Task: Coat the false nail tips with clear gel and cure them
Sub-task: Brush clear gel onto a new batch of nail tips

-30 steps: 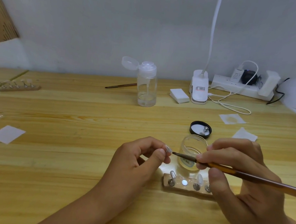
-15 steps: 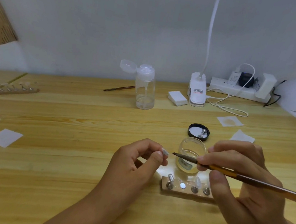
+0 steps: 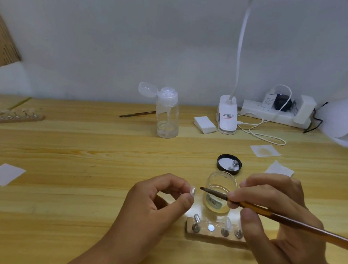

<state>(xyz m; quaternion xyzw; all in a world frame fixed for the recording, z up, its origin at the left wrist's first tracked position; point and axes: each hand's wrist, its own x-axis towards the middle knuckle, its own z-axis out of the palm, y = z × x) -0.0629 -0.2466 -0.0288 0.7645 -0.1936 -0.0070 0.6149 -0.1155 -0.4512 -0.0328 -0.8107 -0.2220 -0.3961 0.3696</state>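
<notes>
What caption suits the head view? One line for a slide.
Left hand pinches a false nail tip while the right hand points a brush at it, near an open glass jar.

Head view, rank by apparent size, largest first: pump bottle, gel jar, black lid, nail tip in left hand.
1. pump bottle
2. gel jar, nearer the camera, so it looks bigger than it is
3. black lid
4. nail tip, pinched by the left hand

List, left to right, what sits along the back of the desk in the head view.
Far row: wooden nail stand → spare brush → clear pump bottle → white pad stack → clip lamp base → power strip → curing lamp.
</notes>
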